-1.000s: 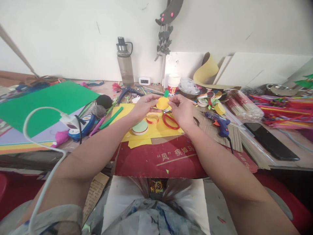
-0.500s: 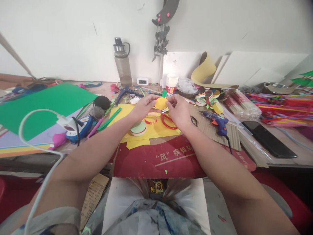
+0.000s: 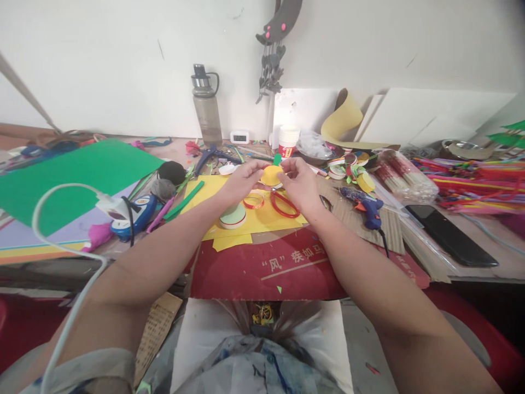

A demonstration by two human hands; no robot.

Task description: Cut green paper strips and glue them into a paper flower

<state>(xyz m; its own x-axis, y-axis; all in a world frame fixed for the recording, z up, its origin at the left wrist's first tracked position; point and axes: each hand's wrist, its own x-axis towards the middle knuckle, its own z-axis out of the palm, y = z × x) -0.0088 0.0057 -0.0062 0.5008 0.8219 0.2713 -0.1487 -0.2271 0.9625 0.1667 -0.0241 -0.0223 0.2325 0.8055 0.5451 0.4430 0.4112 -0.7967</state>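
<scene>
**Both hands pinching a yellow disc over craft table**

Left hand [image 3: 246, 178]: fingers bent, nearly closed, tips at left edge of flat, smooth yellow disc [image 3: 270, 175], looks like paper or card. Right hand [image 3: 299, 183]: thumb and fingers nearly closed on its right edge, thumb tip over the face. Disc sits between the two sets of fingertips, plain side toward camera. Small matte green tab [image 3: 278, 159] at its top; join unclear.

Just below fingers: red-and-yellow thin ring [image 3: 254, 200], scissors with glossy red loop handles [image 3: 285, 204], blades partly hidden. Below left fingers: round pale-green-topped piece [image 3: 232, 216], white side, red line. These lie on smooth yellow sheet [image 3: 197, 210]; nearer the body, red printed cardboard [image 3: 246, 273], pale characters "风"疾如马, rest covered by right arm.

Right of right fingers: ribbed brown corrugated cardboard [image 3: 348, 216], blue glue gun [image 3: 371, 212] with orange trigger; farther right, glossy black phone [image 3: 451, 235]. Beyond fingertips: stacked white paper cups [image 3: 288, 143], red print too small to read; white digital clock [image 3: 239, 137], digits unreadable; translucent grey bottle [image 3: 208, 117], dark lid, past left fingers.
</scene>
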